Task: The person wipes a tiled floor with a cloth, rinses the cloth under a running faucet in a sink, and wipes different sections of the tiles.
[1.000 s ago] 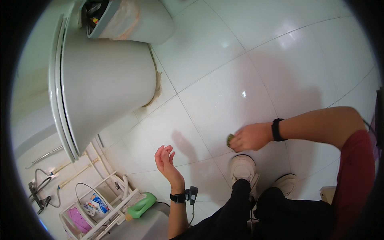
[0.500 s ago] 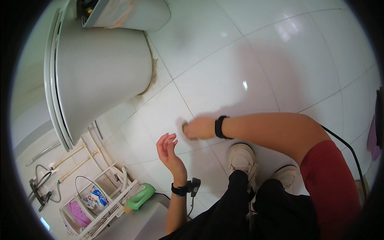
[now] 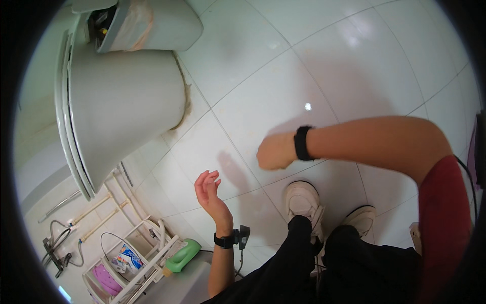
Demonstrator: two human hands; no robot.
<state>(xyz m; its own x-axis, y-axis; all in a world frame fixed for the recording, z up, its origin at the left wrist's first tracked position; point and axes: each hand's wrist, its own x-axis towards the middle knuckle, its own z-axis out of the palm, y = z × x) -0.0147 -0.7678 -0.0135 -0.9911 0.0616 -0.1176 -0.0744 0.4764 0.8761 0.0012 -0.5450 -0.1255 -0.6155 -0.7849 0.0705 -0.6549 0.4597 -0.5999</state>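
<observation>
My left hand [image 3: 209, 196] is held over the white tiled floor [image 3: 276, 96], palm up with loosely bent fingers and nothing in it. A black wrist strap with a small dark device [image 3: 235, 238] sits on that wrist. To its right, my right hand [image 3: 276, 151] is closed in a fist, back of the hand upward, above the floor tiles. Its fingertips are turned under, so whatever it may hold is hidden. Another black band [image 3: 302, 143] circles the right wrist.
A white toilet [image 3: 126, 91] stands at the left, with a grey lined bin [image 3: 167, 25] beyond it. At lower left are a white rack [image 3: 144, 273], a green bottle [image 3: 184, 255] and wall pipes [image 3: 104, 215]. My light shoes [image 3: 304, 200] are below my hands.
My right hand has moved right, away from my left hand. A small brownish thing showed at its fingers earlier and is now out of sight. The left hand has barely moved.
</observation>
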